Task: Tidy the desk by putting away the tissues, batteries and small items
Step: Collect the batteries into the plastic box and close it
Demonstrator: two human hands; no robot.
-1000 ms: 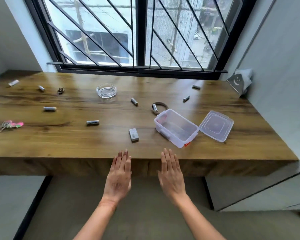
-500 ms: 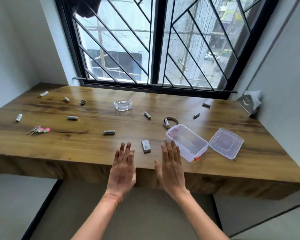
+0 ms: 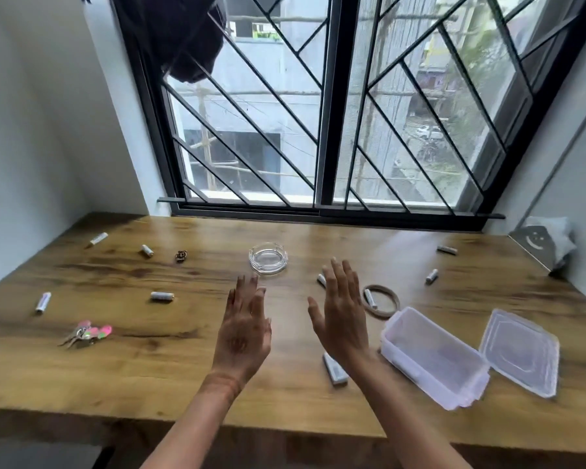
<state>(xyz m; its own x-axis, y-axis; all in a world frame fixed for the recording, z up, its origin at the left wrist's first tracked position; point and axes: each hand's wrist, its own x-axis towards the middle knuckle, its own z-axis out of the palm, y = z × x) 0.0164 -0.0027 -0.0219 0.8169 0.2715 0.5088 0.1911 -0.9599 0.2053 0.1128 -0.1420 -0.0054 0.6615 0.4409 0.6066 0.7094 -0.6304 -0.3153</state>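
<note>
Both hands moved forward over the desk (image 3: 82, 374). Left hand (image 3: 244, 330) and right hand (image 3: 344, 316) were flat, apart, holding nothing.

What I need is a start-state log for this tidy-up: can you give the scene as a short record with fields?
hands: left hand and right hand open, above the desk, holding nothing
box: open, looks empty, right of the right hand
lid: off, lying just right of the box
batteries: scattered on the desk, none in the box
keys: left side of desk
ashtray: beyond the hands
tissues: far right corner
</note>
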